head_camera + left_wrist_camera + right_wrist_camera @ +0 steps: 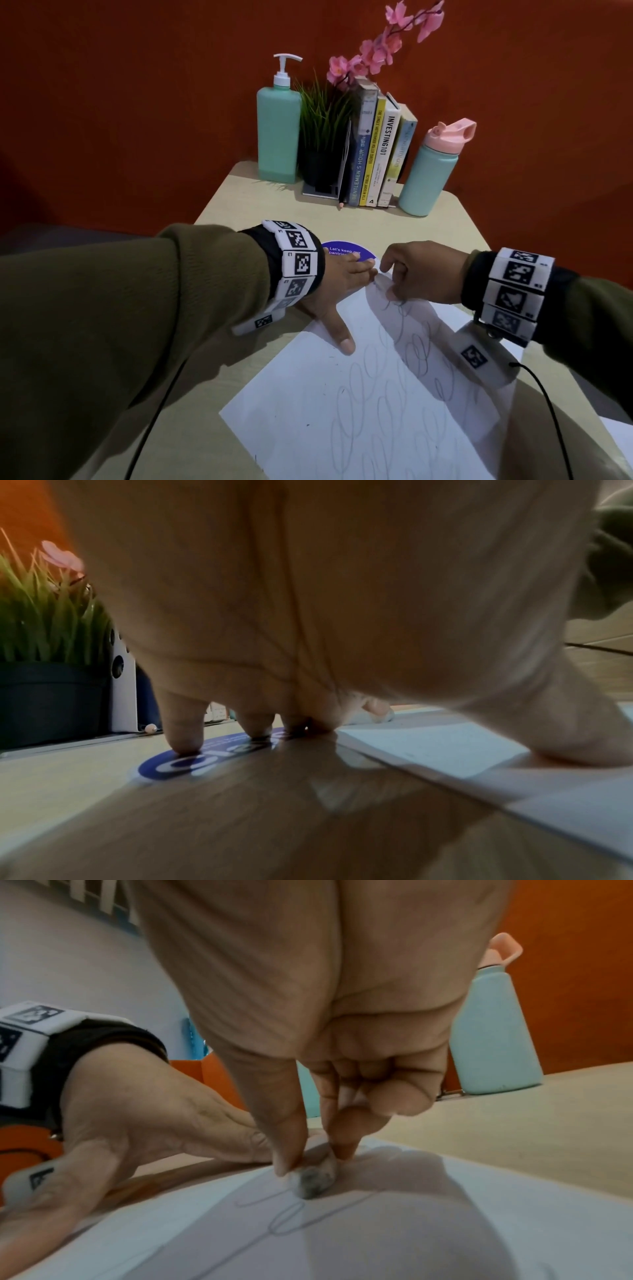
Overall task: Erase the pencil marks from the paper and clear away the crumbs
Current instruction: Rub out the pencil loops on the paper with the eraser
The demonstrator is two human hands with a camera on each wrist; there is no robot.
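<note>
A white sheet of paper (342,404) covered in looping pencil marks (387,394) lies on the wooden table (274,205). My right hand (418,274) pinches a small grey-smudged eraser (313,1179) between thumb and fingers and presses it onto the paper's far corner, on the pencil marks (284,1221). My left hand (339,291) lies flat with fingers spread. Its thumb (342,339) presses on the paper's left edge, and its fingertips (183,742) rest on a blue round sticker (178,764). A few dark crumbs dot the paper (308,425).
At the table's back stand a mint pump bottle (277,137), a potted grass plant (322,137) with pink flowers, a row of books (376,154) and a mint flask with a pink lid (431,171). A pencil (340,202) leans by the books. Black cables hang from both wrists.
</note>
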